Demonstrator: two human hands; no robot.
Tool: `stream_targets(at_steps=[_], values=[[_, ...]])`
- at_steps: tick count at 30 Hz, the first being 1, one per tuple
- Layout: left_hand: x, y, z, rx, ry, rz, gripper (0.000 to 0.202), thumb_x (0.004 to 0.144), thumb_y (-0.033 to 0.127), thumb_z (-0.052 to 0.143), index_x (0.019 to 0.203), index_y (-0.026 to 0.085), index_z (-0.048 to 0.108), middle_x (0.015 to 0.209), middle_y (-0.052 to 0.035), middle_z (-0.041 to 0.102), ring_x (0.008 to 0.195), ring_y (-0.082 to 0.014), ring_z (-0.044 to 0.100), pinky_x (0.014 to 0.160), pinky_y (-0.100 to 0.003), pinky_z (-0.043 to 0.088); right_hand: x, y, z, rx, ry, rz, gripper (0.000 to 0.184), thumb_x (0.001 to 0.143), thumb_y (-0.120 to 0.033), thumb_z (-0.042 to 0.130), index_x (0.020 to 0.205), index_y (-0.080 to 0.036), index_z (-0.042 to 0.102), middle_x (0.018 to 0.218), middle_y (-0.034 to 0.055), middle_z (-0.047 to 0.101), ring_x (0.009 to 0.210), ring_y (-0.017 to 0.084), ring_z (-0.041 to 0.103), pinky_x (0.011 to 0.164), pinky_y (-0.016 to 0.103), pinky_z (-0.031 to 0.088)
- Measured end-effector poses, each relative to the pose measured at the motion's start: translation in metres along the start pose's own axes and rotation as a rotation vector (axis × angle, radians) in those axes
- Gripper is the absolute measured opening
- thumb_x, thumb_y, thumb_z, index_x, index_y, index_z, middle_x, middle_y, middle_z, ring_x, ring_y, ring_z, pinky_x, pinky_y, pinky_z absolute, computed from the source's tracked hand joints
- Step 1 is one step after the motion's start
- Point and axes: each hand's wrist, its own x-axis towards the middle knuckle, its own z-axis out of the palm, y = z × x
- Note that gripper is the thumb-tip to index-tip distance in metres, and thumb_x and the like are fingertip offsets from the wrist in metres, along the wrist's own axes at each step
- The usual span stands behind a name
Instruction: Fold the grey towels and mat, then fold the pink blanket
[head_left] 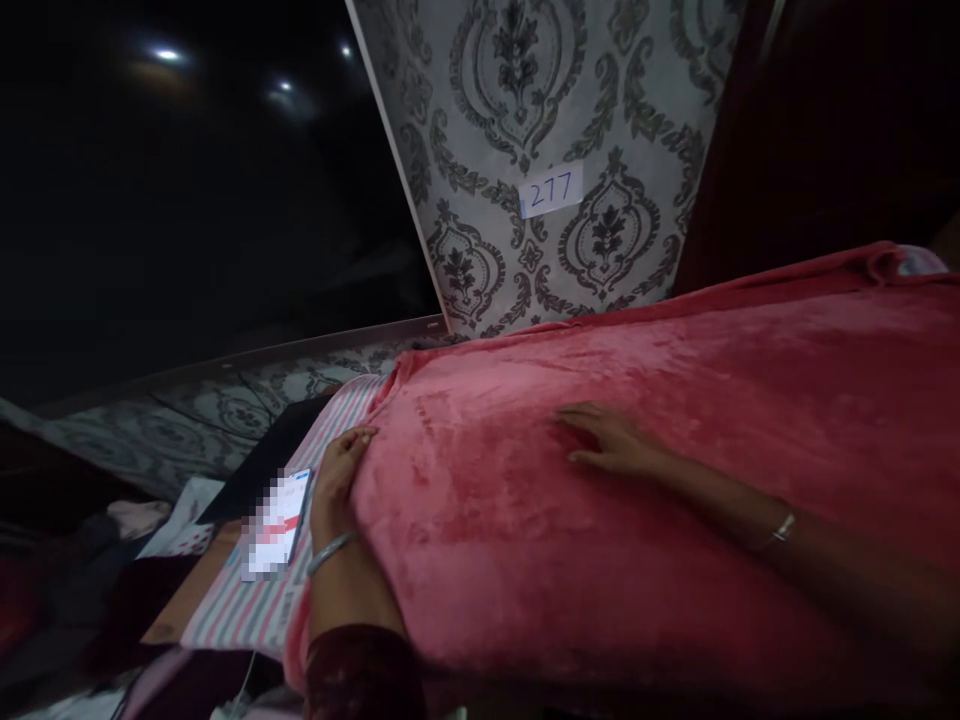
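A plush pinkish-red blanket is spread over a long flat surface, its pile showing lighter and darker smears. At the blanket's left edge, my left hand has its fingers closed on the fabric. My right hand lies on the middle of the blanket with its fingers stretched out and apart, holding nothing. Under the left edge of the blanket a striped cloth in white, pink and grey sticks out. A lit phone, partly blurred out, rests on that cloth beside my left wrist.
Behind the blanket stands a patterned wall with a paper label reading 277. A large dark screen fills the upper left. A brown board juts out under the striped cloth. Dim fabrics are heaped at lower left.
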Motion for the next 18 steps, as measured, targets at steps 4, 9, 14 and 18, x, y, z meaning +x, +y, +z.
stream_targets(at_steps=[4, 9, 14, 18], values=[[-0.002, 0.002, -0.003, -0.097, -0.03, -0.017, 0.054, 0.058, 0.053, 0.074, 0.098, 0.017, 0.072, 0.113, -0.0074, 0.072, 0.107, -0.0267, 0.063, 0.096, -0.036, 0.047, 0.007, -0.01, 0.026, -0.045, -0.031, 0.039, 0.069, 0.084, -0.062, 0.06, 0.136, -0.018, 0.059, 0.138, 0.0167, 0.056, 0.126, 0.036, 0.051, 0.104, 0.057, 0.042], [-0.004, 0.005, -0.006, -0.204, 0.04, 0.076, 0.046, 0.063, 0.051, 0.075, 0.095, 0.018, 0.071, 0.117, -0.0073, 0.071, 0.117, -0.0276, 0.059, 0.103, -0.037, 0.043, 0.002, -0.015, 0.036, -0.072, 0.038, 0.05, 0.047, 0.09, -0.05, 0.058, 0.126, -0.021, 0.065, 0.129, 0.0141, 0.061, 0.118, 0.032, 0.055, 0.098, 0.051, 0.045], [-0.002, 0.0, -0.005, -0.396, 0.067, 0.081, 0.037, 0.062, 0.04, 0.081, 0.09, 0.019, 0.071, 0.112, -0.005, 0.072, 0.116, -0.0259, 0.06, 0.107, -0.038, 0.039, 0.008, -0.021, 0.037, -0.11, 0.093, 0.052, 0.022, 0.095, -0.026, 0.049, 0.096, -0.019, 0.07, 0.1, 0.0109, 0.067, 0.093, 0.024, 0.059, 0.08, 0.037, 0.045], [0.0, -0.002, -0.005, -0.41, 0.067, 0.083, 0.034, 0.061, 0.04, 0.083, 0.087, 0.02, 0.072, 0.112, -0.0048, 0.072, 0.116, -0.0261, 0.06, 0.107, -0.038, 0.039, 0.01, -0.024, 0.041, -0.167, 0.17, 0.096, 0.022, 0.093, -0.017, 0.046, 0.082, -0.017, 0.065, 0.085, 0.0092, 0.065, 0.083, 0.021, 0.057, 0.076, 0.033, 0.04]])
